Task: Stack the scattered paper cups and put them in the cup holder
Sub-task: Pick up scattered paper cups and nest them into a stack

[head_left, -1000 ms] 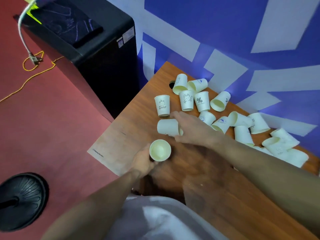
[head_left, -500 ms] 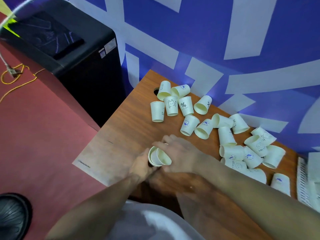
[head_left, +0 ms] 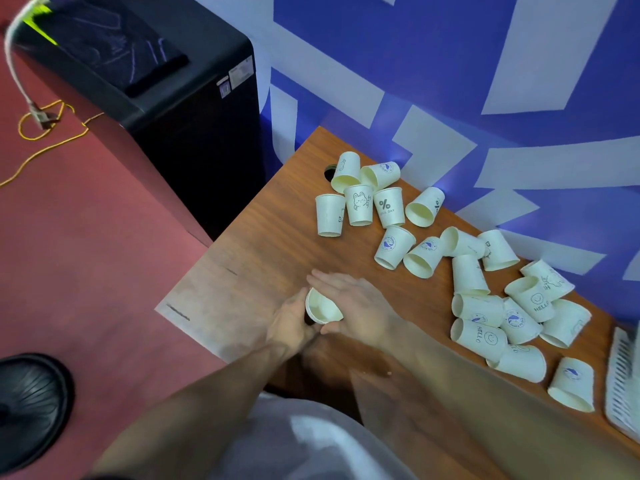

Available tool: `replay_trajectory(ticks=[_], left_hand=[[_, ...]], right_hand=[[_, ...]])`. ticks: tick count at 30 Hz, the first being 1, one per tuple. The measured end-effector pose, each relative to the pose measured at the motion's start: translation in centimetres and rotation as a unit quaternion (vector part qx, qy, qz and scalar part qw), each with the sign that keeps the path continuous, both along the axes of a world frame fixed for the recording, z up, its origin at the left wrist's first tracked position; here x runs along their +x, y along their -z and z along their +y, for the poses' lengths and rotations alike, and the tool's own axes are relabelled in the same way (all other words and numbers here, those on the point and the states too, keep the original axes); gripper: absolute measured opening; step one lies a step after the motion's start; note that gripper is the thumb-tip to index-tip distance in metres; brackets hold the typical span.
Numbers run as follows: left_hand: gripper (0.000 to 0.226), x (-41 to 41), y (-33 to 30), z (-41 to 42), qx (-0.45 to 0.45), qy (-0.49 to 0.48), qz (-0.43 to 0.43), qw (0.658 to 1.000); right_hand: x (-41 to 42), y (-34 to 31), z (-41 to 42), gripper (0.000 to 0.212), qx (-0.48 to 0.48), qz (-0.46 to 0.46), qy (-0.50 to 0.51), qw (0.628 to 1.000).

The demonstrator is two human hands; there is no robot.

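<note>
Shirt: pale cloth (head_left: 311, 445) at the bottom centre of the frame, nearest the camera.
Fan base: a dark round ribbed base (head_left: 31, 407) on the red floor (head_left: 104, 254) at the lower left.
Left hand: the left hand (head_left: 291, 323), just below centre frame, is curled round the outer left side of a held cup, gripping it.
Held cup: a white paper cup (head_left: 322, 306) sits between both hands, its mouth tilted up toward the camera; whether another cup is nested in it I cannot tell.
Right hand: the right hand (head_left: 356, 306) lies against the right side and top of the held cup with fingers straight and flat, pressing rather than curling.
Bench: a brown wood-grain bench (head_left: 263, 258) runs from centre frame to the lower right; its near left corner looks pale and worn.
Near cups: a loose heap of white cups (head_left: 512, 317) at the right of the frame, most on their sides, some printed "HELLO" with a smiley; one more cup (head_left: 571, 382) stands mouth down toward the lower right.
White slatted object: partly cut off at the right edge (head_left: 623, 379); what it is I cannot tell.
Far cups: a second group (head_left: 367, 199) above centre, several standing mouth down, one with a rabbit, one with a "%" sign.
Hole: a dark round hole (head_left: 329, 173) in the bench, beside the farthest cups.
Black cabinet: a tall black unit (head_left: 166, 109) at the upper left, with a yellow cord (head_left: 45, 147) on the floor to its left.
Wall: blue with white blocks (head_left: 485, 81), across the upper right.
</note>
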State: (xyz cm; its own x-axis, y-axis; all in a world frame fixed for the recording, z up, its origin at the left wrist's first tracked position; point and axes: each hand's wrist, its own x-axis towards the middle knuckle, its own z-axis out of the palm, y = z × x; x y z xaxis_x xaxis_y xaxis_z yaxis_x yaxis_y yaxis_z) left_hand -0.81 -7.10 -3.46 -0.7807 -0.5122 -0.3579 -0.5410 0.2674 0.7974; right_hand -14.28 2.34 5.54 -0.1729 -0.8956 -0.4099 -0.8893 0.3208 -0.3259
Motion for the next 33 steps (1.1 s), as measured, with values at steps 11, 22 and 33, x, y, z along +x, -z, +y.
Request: replay_trajectory(ticks=[11, 22, 33], left_hand=[[0.067, -0.6, 0.0, -1.9, -0.023, -0.031, -0.011, 0.999], [0.063, -0.7, 0.8, -4.4, -0.022, -0.037, -0.009, 0.999], [0.064, -1.1, 0.1, -4.2, 0.000, -0.054, 0.028, 0.998]], right_hand=[[-2.2, -0.5, -3.7, 0.091, 0.010, -0.051, -0.002, 0.999], [-12.5, 2.4, -13.0, 0.059, -0.001, -0.028, 0.324, 0.946], [-12.7, 7.4, -15.7, 0.052, 0.059, -0.039, 0.351, 0.934]])
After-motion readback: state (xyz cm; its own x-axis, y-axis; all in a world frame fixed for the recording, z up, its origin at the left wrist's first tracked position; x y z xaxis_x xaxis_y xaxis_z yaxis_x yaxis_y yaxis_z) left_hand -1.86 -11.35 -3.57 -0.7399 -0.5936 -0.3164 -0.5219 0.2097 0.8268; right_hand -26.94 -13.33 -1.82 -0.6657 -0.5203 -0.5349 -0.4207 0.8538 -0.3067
